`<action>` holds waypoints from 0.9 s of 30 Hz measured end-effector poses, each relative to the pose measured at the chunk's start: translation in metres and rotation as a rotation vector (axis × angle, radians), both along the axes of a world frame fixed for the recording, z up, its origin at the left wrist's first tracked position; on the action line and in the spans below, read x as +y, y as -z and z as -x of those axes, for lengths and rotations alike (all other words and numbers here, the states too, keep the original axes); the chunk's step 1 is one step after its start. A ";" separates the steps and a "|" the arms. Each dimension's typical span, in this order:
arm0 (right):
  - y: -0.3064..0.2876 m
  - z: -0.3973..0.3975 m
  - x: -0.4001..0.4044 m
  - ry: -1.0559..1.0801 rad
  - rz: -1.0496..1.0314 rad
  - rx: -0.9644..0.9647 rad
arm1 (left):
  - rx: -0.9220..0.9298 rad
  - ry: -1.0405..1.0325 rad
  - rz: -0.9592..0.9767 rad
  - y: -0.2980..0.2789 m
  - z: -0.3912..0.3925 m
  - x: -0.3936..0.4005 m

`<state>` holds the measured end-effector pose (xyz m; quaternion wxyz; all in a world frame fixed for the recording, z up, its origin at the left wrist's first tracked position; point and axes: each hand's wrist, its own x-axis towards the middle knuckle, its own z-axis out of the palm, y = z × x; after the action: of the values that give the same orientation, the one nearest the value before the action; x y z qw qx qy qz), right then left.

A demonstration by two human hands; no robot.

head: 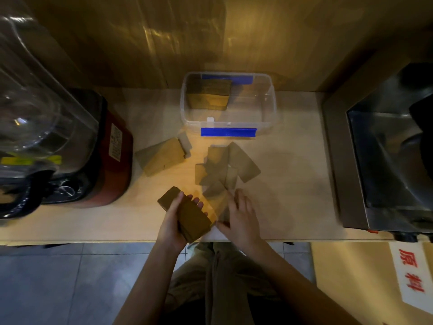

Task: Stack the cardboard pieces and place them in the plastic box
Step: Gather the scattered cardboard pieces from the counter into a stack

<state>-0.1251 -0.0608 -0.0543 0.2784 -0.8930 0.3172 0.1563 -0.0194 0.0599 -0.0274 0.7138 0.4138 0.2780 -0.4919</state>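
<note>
My left hand (174, 221) grips a thick stack of brown cardboard pieces (187, 213) above the table's front edge. My right hand (241, 215) rests flat on a loose cardboard piece (220, 208) right beside that stack. Several more loose pieces (225, 167) lie scattered in the middle of the table. Another stack (164, 156) lies to the left of them, partly fanned out. The clear plastic box (269, 106) with blue clips stands at the back, and a stack of cardboard (208, 93) sits in its left half.
A red appliance with a clear jug (98, 146) stands at the left. A steel machine (384, 160) fills the right side. The light wooden table (293, 184) ends just under my wrists. A brown panel wall (187, 38) rises behind the box.
</note>
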 end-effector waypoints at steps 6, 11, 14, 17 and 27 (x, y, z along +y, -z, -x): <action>0.007 -0.002 0.005 -0.109 0.138 0.038 | -0.005 0.047 0.021 0.003 -0.003 0.002; 0.001 -0.003 -0.006 -0.080 0.130 -0.068 | -0.001 0.062 -0.002 0.004 -0.007 0.003; -0.002 -0.005 -0.015 -0.110 0.120 -0.056 | -0.007 0.060 -0.024 0.005 -0.010 0.003; -0.003 -0.005 -0.013 -0.185 0.128 0.007 | -0.017 0.060 -0.043 0.005 -0.011 0.003; -0.001 -0.010 -0.005 -0.193 0.106 -0.006 | -0.012 0.072 -0.032 0.009 -0.011 -0.001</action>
<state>-0.1154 -0.0663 -0.0529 0.2154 -0.9333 0.2368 0.1629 -0.0082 0.0590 -0.0364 0.6907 0.4378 0.2665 -0.5102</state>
